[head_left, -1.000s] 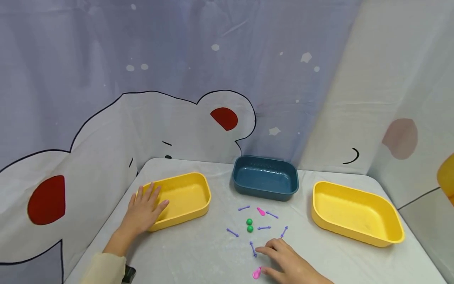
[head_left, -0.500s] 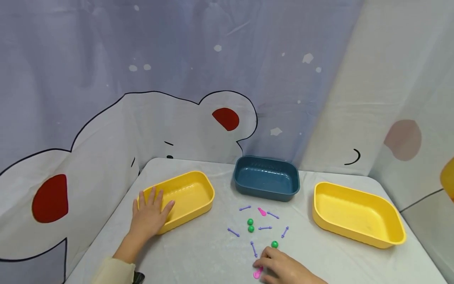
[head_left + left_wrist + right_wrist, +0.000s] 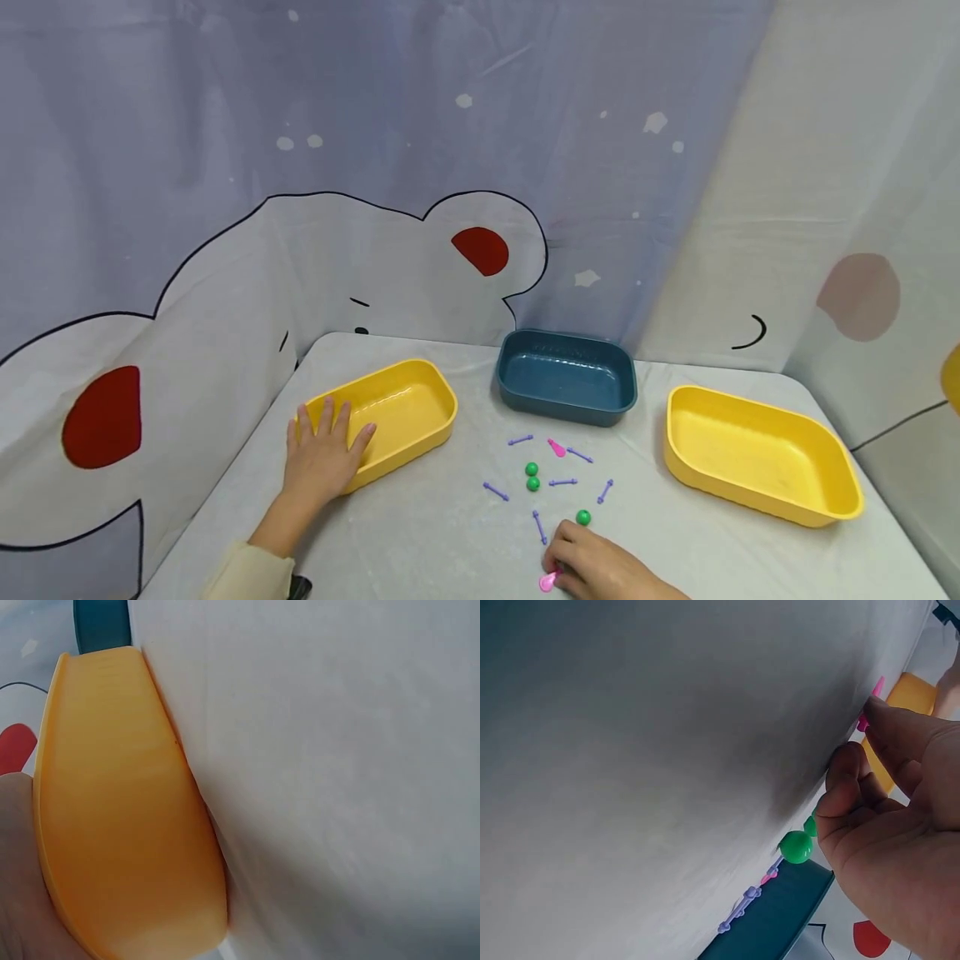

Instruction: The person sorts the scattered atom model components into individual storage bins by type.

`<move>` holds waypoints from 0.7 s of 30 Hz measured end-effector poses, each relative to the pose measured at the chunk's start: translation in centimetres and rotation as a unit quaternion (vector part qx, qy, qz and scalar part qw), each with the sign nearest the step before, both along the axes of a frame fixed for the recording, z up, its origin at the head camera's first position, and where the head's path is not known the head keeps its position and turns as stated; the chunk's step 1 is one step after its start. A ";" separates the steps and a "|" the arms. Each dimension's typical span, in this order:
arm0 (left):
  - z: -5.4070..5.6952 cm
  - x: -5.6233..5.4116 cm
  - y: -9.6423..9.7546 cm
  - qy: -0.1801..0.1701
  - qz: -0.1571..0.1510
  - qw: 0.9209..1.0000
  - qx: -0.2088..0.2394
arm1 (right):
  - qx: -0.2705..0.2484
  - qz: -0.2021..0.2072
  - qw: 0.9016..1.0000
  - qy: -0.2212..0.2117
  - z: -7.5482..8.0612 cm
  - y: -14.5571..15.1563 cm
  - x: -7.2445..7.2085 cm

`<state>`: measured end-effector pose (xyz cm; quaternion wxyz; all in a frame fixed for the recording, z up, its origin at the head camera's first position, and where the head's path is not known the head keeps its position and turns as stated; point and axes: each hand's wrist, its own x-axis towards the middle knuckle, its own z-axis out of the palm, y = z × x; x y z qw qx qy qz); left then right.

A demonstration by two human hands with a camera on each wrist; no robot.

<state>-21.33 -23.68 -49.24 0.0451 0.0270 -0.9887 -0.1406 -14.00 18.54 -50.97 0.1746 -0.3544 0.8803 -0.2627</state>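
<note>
We find the left hand point(image 3: 321, 462) spread wide at the left end of the left yellow tray point(image 3: 405, 408), its fingers reaching over the rim; the left wrist view shows it against that rim. We find the right hand point(image 3: 596, 567) narrow, thumb and fingers curled about the narrow end of the near pink piece point(image 3: 548, 582), at the front of the desk point(image 3: 420, 542). We cannot tell whether that piece touches the desk.

Just beyond the right hand lies a single green bead point(image 3: 583, 517); left of the bead lies a purple rod point(image 3: 540, 527). Farther back we record two green beads point(image 3: 532, 469) side by side, five more purple rods point(image 3: 563, 482) scattered around them, and a second pink piece point(image 3: 557, 448). Behind stands a dark blue tray point(image 3: 567, 379); a right yellow tray point(image 3: 757, 450) stands well apart from the left one. A printed curtain point(image 3: 450, 125) backs the desk.
</note>
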 end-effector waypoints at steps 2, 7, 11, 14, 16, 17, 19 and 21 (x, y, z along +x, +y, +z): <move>0.0 0.0 0.0 0.001 0.000 1.000 0.000 | 0.001 0.000 1.000 0.004 0.0 -0.2 0.0; -0.2 -0.1 -0.1 0.001 -0.002 1.000 -0.003 | 0.009 0.001 1.000 0.000 0.1 -0.4 -0.1; -0.4 -0.1 -0.2 0.006 -0.002 1.000 -0.006 | 0.005 0.011 1.000 -0.008 0.1 -0.4 -0.2; -0.4 -0.2 -0.3 0.009 -0.002 1.000 -0.004 | 0.000 0.028 1.000 0.007 0.2 -0.3 -0.4; -0.4 -0.1 -0.3 0.011 -0.002 1.000 -0.003 | 0.004 0.028 1.000 0.006 0.3 -0.3 -0.5; -0.4 -0.1 -0.3 0.011 -0.002 1.000 -0.002 | 0.006 0.026 1.000 0.004 0.4 -0.4 -0.5; -0.5 -0.1 -0.2 0.011 -0.002 1.000 -0.002 | 0.012 0.009 1.000 -0.018 0.8 -0.6 -0.5; -0.5 -0.1 -0.2 0.011 -0.002 1.000 -0.003 | 0.014 -0.006 0.999 -0.036 1.1 -0.7 -0.6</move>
